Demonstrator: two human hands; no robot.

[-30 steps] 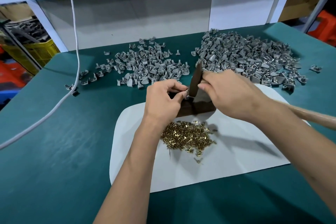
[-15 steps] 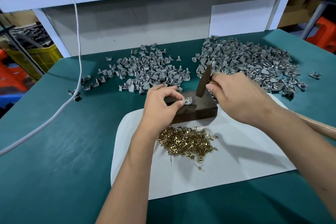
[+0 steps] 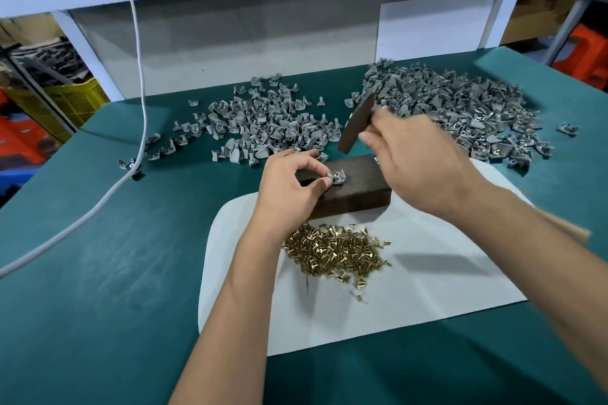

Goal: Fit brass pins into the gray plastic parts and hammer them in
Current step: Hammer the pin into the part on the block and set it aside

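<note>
A single gray plastic part [image 3: 337, 177] is being pinched between thumb and fingertips of the left hand [image 3: 291, 184] and steadied on top of the dark block [image 3: 353, 187], which is lying at the far edge of the white sheet [image 3: 444, 279]. A brass glint is being shown at the part's centre, so a pin is judged to be seated there (how deep cannot be told). The hammer [image 3: 357, 123] is being gripped close under its head by the right hand [image 3: 424, 164], fingers wrapped round the handle, with the head being held raised just above and behind the block; the hand is blurred.

Progress is being judged as partial. The larger heap of gray parts [image 3: 460, 108] at far right is showing brass here and there and is taken to be finished work; the smaller heap [image 3: 263, 122] at far left is taken to be awaiting pins. A heap of loose brass pins [image 3: 339, 253] is lying on the sheet near the block, so much is being left to do on the green table [image 3: 115, 273].
</note>
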